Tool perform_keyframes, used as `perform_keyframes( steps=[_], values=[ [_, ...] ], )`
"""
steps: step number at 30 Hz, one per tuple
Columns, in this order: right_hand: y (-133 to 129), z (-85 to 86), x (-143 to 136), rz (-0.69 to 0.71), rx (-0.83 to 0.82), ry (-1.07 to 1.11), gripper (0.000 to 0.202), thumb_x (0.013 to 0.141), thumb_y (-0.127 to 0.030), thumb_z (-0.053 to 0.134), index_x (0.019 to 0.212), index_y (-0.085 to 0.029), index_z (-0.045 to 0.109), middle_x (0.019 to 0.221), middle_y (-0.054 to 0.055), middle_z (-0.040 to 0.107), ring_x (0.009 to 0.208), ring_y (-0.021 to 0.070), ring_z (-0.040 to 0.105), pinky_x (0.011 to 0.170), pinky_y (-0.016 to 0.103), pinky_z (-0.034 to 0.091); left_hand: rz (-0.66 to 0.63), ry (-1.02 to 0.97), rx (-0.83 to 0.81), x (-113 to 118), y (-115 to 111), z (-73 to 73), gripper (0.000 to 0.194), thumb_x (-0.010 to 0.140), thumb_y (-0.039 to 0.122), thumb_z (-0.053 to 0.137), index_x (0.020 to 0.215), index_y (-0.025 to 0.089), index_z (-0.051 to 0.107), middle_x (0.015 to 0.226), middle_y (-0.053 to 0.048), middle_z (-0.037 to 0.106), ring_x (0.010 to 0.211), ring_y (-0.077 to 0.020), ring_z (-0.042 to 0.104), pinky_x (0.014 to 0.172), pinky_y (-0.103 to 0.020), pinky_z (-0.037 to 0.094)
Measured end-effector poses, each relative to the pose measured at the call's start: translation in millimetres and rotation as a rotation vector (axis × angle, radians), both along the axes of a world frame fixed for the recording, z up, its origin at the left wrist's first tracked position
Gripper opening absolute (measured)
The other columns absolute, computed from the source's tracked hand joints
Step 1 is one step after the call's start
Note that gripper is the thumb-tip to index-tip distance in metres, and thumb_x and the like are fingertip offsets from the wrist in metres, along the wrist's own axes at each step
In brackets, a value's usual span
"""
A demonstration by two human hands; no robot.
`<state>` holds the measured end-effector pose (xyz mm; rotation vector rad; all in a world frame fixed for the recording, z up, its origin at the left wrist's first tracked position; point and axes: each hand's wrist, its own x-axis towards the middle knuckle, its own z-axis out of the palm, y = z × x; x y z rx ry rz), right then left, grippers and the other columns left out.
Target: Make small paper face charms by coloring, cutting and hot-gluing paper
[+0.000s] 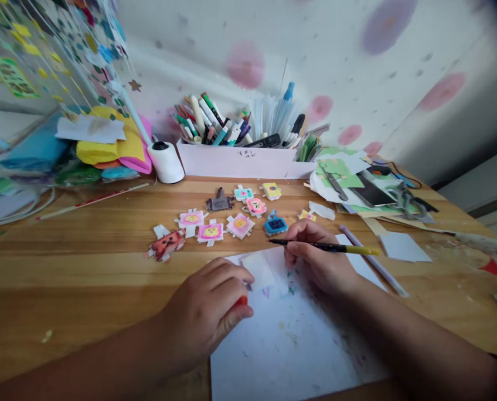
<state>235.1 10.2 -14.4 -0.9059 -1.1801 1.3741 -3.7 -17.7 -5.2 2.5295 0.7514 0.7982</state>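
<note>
My right hand (321, 259) grips a slim marker (336, 247), black with a yellow end, its tip pointing left above the paper. My left hand (213, 303) is curled around a small orange-red object (242, 301), mostly hidden by the fingers. Both hands are over a white sheet (273, 345) with faint colour stains. On its upper part lies a small blank white paper piece (259, 270), close to my left fingertips. Beyond the hands sit several small coloured paper figures, among them a red one (167, 244), a blue one (275, 224) and a pink one (240, 225).
A white box (232, 161) full of pens stands against the wall. Left of it are a white thread spool (166, 162) and coloured bags. At right lie scissors (334, 184), a phone (371, 189), paper scraps and a pale purple pen (374, 260).
</note>
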Motion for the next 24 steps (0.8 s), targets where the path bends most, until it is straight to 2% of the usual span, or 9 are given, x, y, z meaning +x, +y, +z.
perform_keyframes(
  steps=[3,6,10,18,24],
  values=[
    [-2.7,-2.9,-5.2,0.011,0.032,-0.109,0.008,0.079,-0.025,0.068,0.079,-0.018,0.062,0.063,-0.003,0.065,0.050,0.0086,0.054,0.047,0.020,0.043,-0.050,0.087,0.053,2.6,-4.0,-4.5,0.025,0.096,0.032,0.043,0.079,0.017,0.055,0.126,-0.011,0.058,0.122,-0.0250,0.047,0.102,-0.043,0.037],
    [-2.4,-2.9,-6.6,-0.063,0.042,-0.191,0.013,0.080,-0.024,0.066,0.071,-0.018,0.058,0.053,-0.005,0.059,0.045,0.0070,0.048,0.043,0.018,0.037,-0.070,0.197,0.079,4.4,-6.4,-6.2,0.023,0.094,0.031,0.048,0.078,0.017,0.055,0.137,-0.012,0.053,0.134,-0.0284,0.037,0.110,-0.052,0.026],
    [0.6,-1.1,-7.2,-0.147,-0.002,-0.231,0.018,0.074,-0.016,0.066,0.064,-0.019,0.052,0.046,-0.007,0.054,0.040,0.0059,0.043,0.040,0.018,0.031,-0.080,0.273,0.047,5.1,-5.1,-4.8,0.017,0.091,0.029,0.054,0.079,0.017,0.056,0.138,-0.012,0.053,0.133,-0.0286,0.041,0.110,-0.054,0.027],
    [0.3,4.5,-10.3,-0.113,-0.028,-0.336,0.020,0.071,-0.018,0.069,0.062,-0.019,0.052,0.048,-0.005,0.059,0.040,0.0068,0.045,0.039,0.019,0.033,-0.075,0.256,0.029,4.9,-4.4,-2.5,0.017,0.089,0.032,0.057,0.079,0.018,0.057,0.135,-0.009,0.057,0.130,-0.0273,0.046,0.110,-0.053,0.026],
    [-0.1,2.7,-8.3,-0.125,-0.036,-0.308,0.020,0.072,-0.018,0.068,0.062,-0.019,0.051,0.047,-0.006,0.058,0.040,0.0064,0.045,0.039,0.018,0.033,-0.070,0.261,0.024,4.1,-3.8,-4.4,0.017,0.090,0.033,0.056,0.080,0.019,0.057,0.135,-0.008,0.056,0.131,-0.0262,0.045,0.111,-0.052,0.025]
  ],
)
